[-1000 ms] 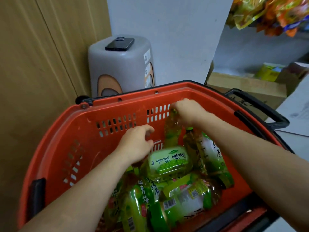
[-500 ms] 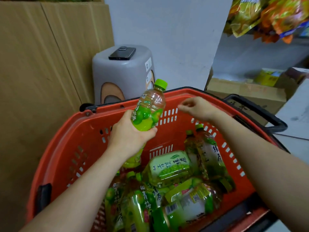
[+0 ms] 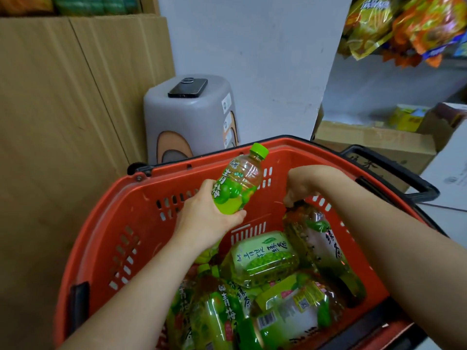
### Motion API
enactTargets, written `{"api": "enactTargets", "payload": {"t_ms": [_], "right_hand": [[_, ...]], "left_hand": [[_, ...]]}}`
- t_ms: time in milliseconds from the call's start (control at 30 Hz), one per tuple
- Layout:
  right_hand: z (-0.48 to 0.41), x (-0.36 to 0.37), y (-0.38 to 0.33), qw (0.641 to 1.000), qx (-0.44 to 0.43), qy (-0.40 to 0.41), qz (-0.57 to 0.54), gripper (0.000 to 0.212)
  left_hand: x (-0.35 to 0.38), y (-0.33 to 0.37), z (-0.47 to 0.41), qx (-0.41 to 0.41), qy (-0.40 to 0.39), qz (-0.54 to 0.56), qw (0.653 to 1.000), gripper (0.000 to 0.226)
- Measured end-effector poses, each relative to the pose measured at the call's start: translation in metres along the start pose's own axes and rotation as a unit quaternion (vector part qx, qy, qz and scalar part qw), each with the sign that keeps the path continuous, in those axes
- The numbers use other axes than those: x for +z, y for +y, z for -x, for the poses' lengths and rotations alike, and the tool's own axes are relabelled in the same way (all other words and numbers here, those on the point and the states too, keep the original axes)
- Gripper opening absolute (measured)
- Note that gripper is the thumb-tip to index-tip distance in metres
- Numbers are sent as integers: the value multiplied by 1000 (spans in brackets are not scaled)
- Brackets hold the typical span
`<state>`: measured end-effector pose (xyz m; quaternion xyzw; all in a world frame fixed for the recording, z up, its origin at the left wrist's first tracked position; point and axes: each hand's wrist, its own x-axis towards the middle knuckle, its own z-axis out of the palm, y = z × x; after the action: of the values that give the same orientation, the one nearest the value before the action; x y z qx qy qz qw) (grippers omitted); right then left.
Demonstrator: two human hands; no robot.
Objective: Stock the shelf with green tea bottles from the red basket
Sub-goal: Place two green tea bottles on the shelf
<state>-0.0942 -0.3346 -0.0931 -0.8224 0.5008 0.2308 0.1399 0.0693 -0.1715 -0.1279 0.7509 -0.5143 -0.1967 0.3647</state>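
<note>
Green-capped bottle [image 3: 237, 183]: tilted, base hidden by gripping left hand [image 3: 204, 218]. Second bottle [image 3: 321, 248], in red basket [image 3: 113, 223]: cap concealed by right hand [image 3: 305, 185] clenched round neck.

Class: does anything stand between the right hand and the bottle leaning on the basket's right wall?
Nothing visible does: the right hand grips the top of that leaning bottle. The left hand holds a second bottle off to its left, above the red basket.
</note>
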Motion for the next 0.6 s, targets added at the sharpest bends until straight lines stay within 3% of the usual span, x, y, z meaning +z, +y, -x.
{"api": "enactTargets", "payload": {"t_ms": [167,233,300,433,500,600], "right_hand": [[20,-4,2,986,-135,-19,-93,4],[43,-18,6,979,-172,26,-108,12],[75,-41,14,964,-204,125,-121,20],[124,-81,-4,846,-292,397,-201,23],[132,-96,-27,793,-321,450,-254,22],[143,-117,-73,713,-409,450,-350,28]], "left_hand": [[-11,9,-5,-86,-27,143,986,46],[-22,15,-2,-127,-64,261,955,45],[-32,22,3,-142,-72,361,919,42],[-55,32,9,-113,-45,440,890,28],[-67,36,19,-98,-23,454,886,43],[-97,41,41,-50,50,458,886,68]]}}
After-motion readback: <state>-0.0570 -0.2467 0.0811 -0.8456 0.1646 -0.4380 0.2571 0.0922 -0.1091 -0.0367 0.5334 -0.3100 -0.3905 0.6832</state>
